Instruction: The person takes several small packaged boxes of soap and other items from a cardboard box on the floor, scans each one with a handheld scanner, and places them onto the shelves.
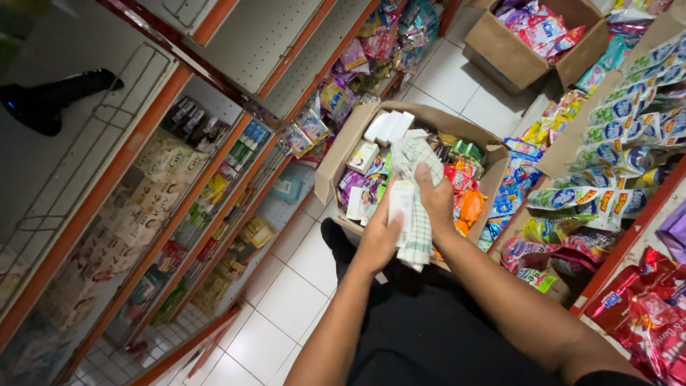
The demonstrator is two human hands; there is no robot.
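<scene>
My left hand (pixel 377 239) and my right hand (pixel 434 199) meet above an open cardboard box (pixel 336 159) on the floor. Between them is a small white box (pixel 401 202) and a green-and-white checked cloth (pixel 416 236), which drapes over my right hand and hangs down. Both hands grip the white box and cloth together. The cardboard box holds several white boxes (pixel 387 126) and colourful snack packets (pixel 464 179).
Orange-framed shelves (pixel 179 207) with packaged goods run along the left. On the right, racks carry hanging sachet strips (pixel 622 121) and red packets (pixel 647 307). A second open cardboard box (pixel 532 39) of packets stands farther back. White tiled floor (pixel 289 293) runs down the aisle.
</scene>
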